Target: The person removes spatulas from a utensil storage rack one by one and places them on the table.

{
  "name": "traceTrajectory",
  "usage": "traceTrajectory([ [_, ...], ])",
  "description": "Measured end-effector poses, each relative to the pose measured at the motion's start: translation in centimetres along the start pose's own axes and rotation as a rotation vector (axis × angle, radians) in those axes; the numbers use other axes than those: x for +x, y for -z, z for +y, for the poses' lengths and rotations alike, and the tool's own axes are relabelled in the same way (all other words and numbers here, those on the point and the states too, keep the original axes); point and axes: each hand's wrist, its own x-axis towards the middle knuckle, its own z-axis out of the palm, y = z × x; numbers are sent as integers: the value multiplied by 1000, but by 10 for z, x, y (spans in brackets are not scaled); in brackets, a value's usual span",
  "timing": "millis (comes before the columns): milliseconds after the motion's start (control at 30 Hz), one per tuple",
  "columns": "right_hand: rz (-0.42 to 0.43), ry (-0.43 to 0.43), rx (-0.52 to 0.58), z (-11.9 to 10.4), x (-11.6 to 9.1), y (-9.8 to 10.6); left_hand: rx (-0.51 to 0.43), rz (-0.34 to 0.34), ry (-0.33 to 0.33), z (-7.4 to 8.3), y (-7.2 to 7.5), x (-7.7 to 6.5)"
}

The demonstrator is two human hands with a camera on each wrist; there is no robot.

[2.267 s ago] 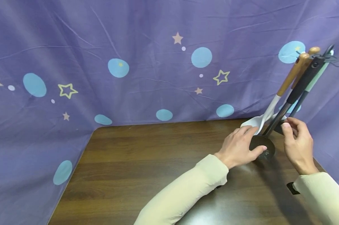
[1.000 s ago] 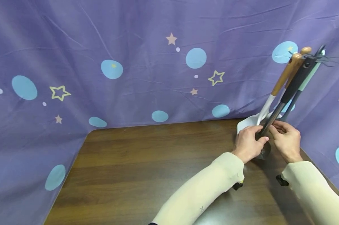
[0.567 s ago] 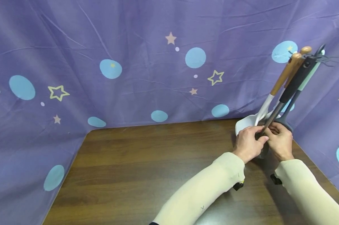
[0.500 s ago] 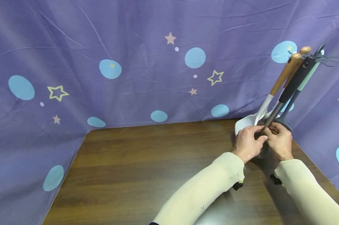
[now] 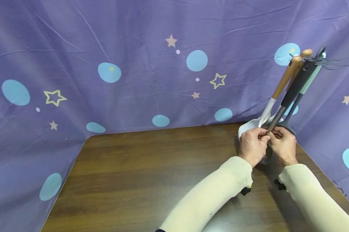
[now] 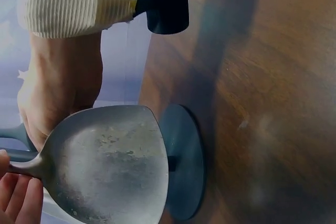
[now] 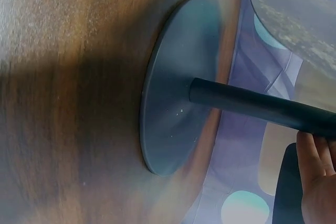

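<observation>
A utensil stand with a round dark base (image 6: 184, 161) and a black pole (image 7: 262, 106) stands at the table's back right corner. Several utensils hang from its top: a white spatula (image 5: 251, 126) with a wooden handle, a metal turner (image 6: 110, 166) with a black handle, and a grey ladle (image 5: 287, 128). My left hand (image 5: 261, 137) pinches the turner's thin metal shaft just above its blade. My right hand (image 5: 274, 134) meets it from the other side, fingers curled at the same shaft. The turner's blade hangs just above the base, mostly hidden behind my hands in the head view.
The brown wooden table (image 5: 151, 174) stretches to the left and front of the stand. A purple cloth (image 5: 134, 71) with blue dots and stars closes off the back and both sides, close behind the stand. A black wrist mount (image 6: 163, 9) sits on my right sleeve.
Both hands closed in from either side of the hanging utensils onto the turner's shaft. Over the last half second they have stayed there, nearly still.
</observation>
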Motion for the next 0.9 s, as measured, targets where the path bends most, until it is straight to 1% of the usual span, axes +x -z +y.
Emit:
traceTrajectory([
  [100, 4, 19, -2, 0, -1, -2, 12, 6, -5, -3, 0, 0],
  [200, 9, 34, -7, 0, -1, -3, 16, 11, -23, -5, 0, 1],
  [367, 12, 30, -39, -1, -2, -2, -44, 16, -70, -6, -1, 1],
  [500, -4, 31, -49, -4, -2, -2, -96, 22, -81, -7, -2, 0],
  [633, -9, 41, -46, -5, -3, -2, -118, 25, -86, -9, -2, 0],
  [900, -16, 38, -45, -5, -4, -2, -110, 27, -109, -10, -1, -1],
])
